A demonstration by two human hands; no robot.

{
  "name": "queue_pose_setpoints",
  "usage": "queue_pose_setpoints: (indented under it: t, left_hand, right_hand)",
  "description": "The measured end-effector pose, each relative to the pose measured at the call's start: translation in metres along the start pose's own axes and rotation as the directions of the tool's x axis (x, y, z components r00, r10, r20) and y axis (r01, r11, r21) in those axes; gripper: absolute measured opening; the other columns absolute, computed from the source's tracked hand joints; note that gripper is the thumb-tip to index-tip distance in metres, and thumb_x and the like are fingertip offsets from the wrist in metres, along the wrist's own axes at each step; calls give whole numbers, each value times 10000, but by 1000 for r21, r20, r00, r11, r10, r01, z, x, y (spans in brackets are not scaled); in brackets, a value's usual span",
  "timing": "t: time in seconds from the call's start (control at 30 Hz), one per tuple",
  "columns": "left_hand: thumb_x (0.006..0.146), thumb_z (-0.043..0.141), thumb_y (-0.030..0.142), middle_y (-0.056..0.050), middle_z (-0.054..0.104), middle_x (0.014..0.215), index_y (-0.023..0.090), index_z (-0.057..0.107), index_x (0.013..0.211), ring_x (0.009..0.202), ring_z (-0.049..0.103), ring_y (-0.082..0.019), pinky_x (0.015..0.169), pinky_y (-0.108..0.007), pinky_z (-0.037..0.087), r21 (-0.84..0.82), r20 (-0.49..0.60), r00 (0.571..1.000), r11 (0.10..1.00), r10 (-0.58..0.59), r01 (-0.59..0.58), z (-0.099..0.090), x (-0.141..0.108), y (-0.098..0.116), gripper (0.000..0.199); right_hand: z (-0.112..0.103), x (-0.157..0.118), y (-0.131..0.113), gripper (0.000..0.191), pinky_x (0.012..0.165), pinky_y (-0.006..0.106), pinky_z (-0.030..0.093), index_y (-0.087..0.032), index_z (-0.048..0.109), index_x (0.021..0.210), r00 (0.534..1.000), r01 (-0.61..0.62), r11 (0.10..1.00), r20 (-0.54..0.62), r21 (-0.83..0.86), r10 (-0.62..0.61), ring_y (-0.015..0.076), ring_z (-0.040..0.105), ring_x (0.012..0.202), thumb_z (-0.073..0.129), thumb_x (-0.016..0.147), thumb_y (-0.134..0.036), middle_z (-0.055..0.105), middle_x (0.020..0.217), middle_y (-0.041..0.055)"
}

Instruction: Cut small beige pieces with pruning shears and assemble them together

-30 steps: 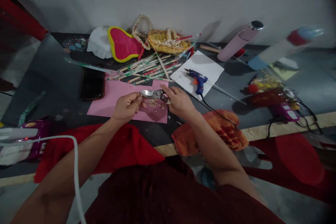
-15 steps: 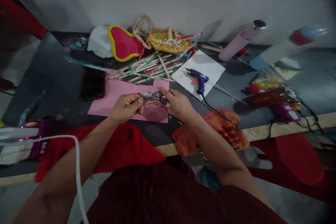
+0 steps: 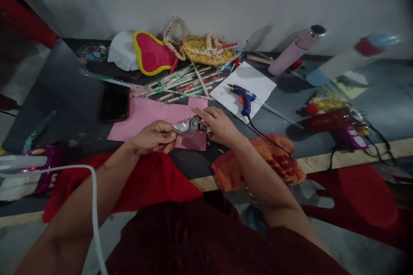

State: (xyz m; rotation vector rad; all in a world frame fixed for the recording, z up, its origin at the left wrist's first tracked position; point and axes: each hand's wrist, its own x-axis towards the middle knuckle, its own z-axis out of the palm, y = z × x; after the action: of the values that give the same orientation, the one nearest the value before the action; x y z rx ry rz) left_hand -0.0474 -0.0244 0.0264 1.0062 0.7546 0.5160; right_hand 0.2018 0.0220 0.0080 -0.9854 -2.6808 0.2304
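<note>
Pruning shears (image 3: 185,127) are gripped by the handles in my right hand (image 3: 220,125), their blades pointing left. At the blade tip is my left hand (image 3: 158,136), its thumb and fingers pinched together; what lies between them is too small to make out. Both hands are over a pink sheet of paper (image 3: 142,114), and small cut bits lie on it, partly covered by the shears. Behind the paper is a loose pile of wooden chopsticks (image 3: 183,84), several in printed wrappers.
A blue glue gun (image 3: 247,101) rests on a white pad (image 3: 261,84), its cord crossing an orange towel (image 3: 258,161). At the left lies a phone (image 3: 114,102). Behind stand a wicker basket (image 3: 200,53), a pink bottle (image 3: 295,51) and a red-and-yellow shape (image 3: 153,53).
The shears have tilted and shifted slightly right and down, with more of the blade's face showing. My left hand has turned and lowered a little beside the tip.
</note>
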Motion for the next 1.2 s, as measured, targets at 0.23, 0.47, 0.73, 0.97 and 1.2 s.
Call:
queue_pose_setpoints:
  t: [0.23, 0.47, 0.73, 0.97, 1.2]
  left_hand:
    - [748, 690, 397, -9, 555, 410, 98, 625, 710, 247, 265, -4, 280, -122, 139, -142, 40, 998, 989, 43, -37, -4, -2, -1, 308]
    - [748, 688, 407, 3, 537, 406, 100, 628, 717, 251, 262, -7, 283, -133, 144, -149, 27, 993, 983, 114, -108, -4, 4, -7, 314]
    - [679, 732, 433, 84, 317, 296, 176, 484, 546, 236, 213, -23, 295, -172, 190, -203, -59, 923, 901, 380, -384, -10, -8, -3, 381]
    - [779, 644, 435, 16, 549, 514, 140, 609, 816, 346, 369, -28, 341, -156, 232, 66, -265, 941, 977, 211, -201, -2, 5, -1, 299]
    - [812, 579, 388, 9, 606, 562, 116, 602, 947, 383, 405, -43, 385, -155, 311, 420, -284, 922, 899, 263, -127, 18, 15, -7, 305]
  right_hand:
    - [-2, -4, -8, 545, 850, 334, 451, -193, 364, 1409, 1000, -11, 999, 18, 35, 11, 224, 557, 970, 478, 878, -237, 596, 1062, 106]
    - [-1, 0, -3, 556, 896, 352, 448, -190, 375, 1402, 997, -1, 999, -74, 51, 4, 231, 549, 1038, 502, 865, -262, 592, 1127, 114]
    - [-14, -7, 17, 564, 952, 365, 436, -232, 392, 1385, 989, -71, 976, -113, 206, 96, 220, 518, 1143, 520, 836, -227, 542, 1266, 93]
    - [0, -8, 39, 680, 842, 452, 471, -210, 391, 1387, 819, -557, 829, -130, 55, 559, 314, 554, 1052, 623, 792, -444, 572, 1197, 145]
    - [-3, -6, 29, 441, 904, 477, 389, -171, 576, 1203, 833, -514, 855, -277, -67, 479, 330, 455, 1111, 558, 850, -436, 573, 1188, 156]
